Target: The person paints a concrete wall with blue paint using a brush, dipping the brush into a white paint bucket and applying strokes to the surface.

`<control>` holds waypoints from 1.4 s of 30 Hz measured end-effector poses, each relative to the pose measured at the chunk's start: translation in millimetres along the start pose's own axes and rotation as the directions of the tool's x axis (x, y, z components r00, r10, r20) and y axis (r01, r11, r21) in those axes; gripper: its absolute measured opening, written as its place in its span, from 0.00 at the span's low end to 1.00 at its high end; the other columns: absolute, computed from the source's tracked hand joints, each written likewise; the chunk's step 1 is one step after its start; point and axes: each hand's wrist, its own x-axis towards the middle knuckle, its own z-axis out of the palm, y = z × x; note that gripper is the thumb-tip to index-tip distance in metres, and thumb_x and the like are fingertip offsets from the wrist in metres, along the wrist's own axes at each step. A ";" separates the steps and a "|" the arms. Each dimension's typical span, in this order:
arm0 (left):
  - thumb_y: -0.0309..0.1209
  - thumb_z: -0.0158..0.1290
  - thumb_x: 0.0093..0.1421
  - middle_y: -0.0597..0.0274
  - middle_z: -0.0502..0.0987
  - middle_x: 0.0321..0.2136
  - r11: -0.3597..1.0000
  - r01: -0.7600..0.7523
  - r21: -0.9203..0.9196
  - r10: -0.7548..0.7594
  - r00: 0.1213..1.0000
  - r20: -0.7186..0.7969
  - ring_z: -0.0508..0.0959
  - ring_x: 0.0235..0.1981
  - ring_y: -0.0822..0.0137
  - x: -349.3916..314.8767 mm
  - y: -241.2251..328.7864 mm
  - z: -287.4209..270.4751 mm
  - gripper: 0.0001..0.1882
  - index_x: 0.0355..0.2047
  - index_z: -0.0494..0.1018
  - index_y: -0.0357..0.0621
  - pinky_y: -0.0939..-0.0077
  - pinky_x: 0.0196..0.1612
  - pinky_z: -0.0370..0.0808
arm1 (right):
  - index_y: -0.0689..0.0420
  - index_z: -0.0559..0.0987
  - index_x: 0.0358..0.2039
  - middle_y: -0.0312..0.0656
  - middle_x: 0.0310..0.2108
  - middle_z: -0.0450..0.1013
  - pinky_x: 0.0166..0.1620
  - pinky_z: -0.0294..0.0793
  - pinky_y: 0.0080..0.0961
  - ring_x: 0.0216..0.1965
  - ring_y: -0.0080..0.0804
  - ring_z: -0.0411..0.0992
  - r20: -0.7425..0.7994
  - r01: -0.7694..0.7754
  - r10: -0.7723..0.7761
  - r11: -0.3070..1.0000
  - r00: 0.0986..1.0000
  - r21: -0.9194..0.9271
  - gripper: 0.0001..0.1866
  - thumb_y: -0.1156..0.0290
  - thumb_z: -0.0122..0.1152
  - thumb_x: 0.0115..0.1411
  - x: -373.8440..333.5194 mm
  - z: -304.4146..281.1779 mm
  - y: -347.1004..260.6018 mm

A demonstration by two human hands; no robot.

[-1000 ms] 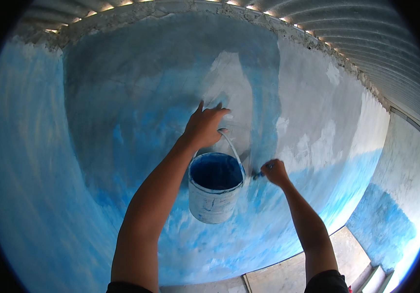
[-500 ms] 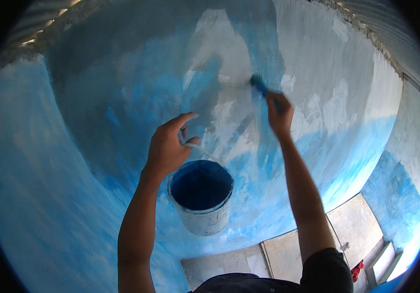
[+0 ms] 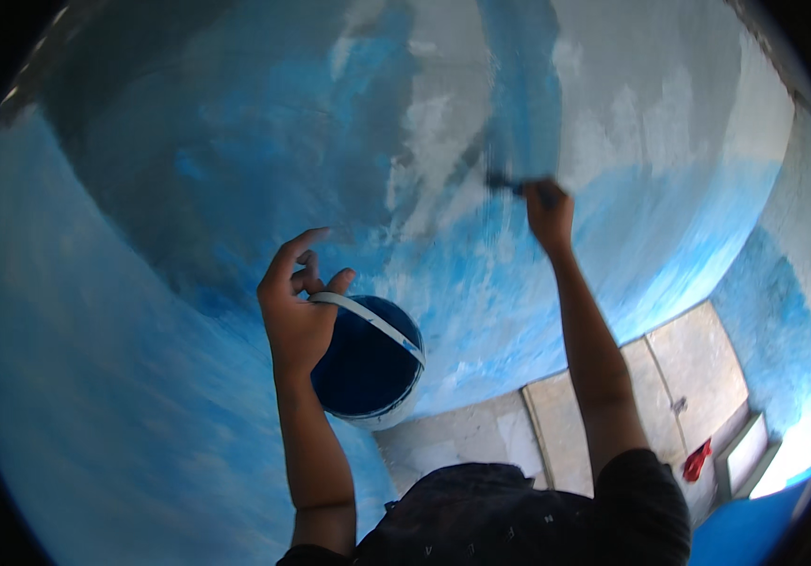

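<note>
The left hand (image 3: 297, 316) hooks the handle of a blue paint bucket (image 3: 368, 363) at its four o'clock. The right hand (image 3: 549, 212) grips a brush (image 3: 504, 182) against the blue-washed wall (image 3: 189, 170). Concrete floor (image 3: 613, 406) lies at five o'clock, with a red rag (image 3: 696, 460).

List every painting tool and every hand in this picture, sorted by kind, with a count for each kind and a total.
Hands: 2, left hand and right hand
Paint buckets: 1, bucket of blue paint, hung by its handle from the left hand
Brushes: 1, brush, held in the right hand against the wall
Total: 4
</note>
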 end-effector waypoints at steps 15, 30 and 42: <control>0.17 0.69 0.49 0.71 0.64 0.23 0.976 0.139 -0.167 -0.142 0.990 -0.001 0.66 0.21 0.82 -57.6 15.3 58.0 0.26 0.49 0.77 0.45 0.84 0.26 0.65 | 0.67 0.84 0.36 0.51 0.33 0.81 0.39 0.78 0.32 0.36 0.37 0.81 0.189 -0.114 0.120 0.992 0.975 -0.046 0.08 0.75 0.62 0.62 -149.3 -50.5 103.9; 0.16 0.69 0.48 0.69 0.65 0.20 0.976 0.203 -0.073 -0.205 0.978 -0.025 0.63 0.20 0.77 -75.3 27.1 55.8 0.25 0.47 0.78 0.44 0.81 0.27 0.62 | 0.66 0.83 0.43 0.51 0.43 0.80 0.45 0.81 0.34 0.43 0.41 0.81 -0.037 0.287 -0.285 0.947 0.958 0.145 0.10 0.75 0.58 0.68 -4.4 -28.6 -6.2; 0.15 0.64 0.53 0.70 0.59 0.19 0.972 0.223 -0.071 -0.219 0.974 0.060 0.57 0.21 0.76 -79.4 39.4 52.4 0.19 0.45 0.77 0.42 0.80 0.28 0.57 | 0.65 0.86 0.37 0.48 0.30 0.83 0.41 0.78 0.29 0.33 0.35 0.82 0.266 -0.192 0.219 0.973 0.939 -0.124 0.09 0.75 0.61 0.61 -117.1 -61.8 86.8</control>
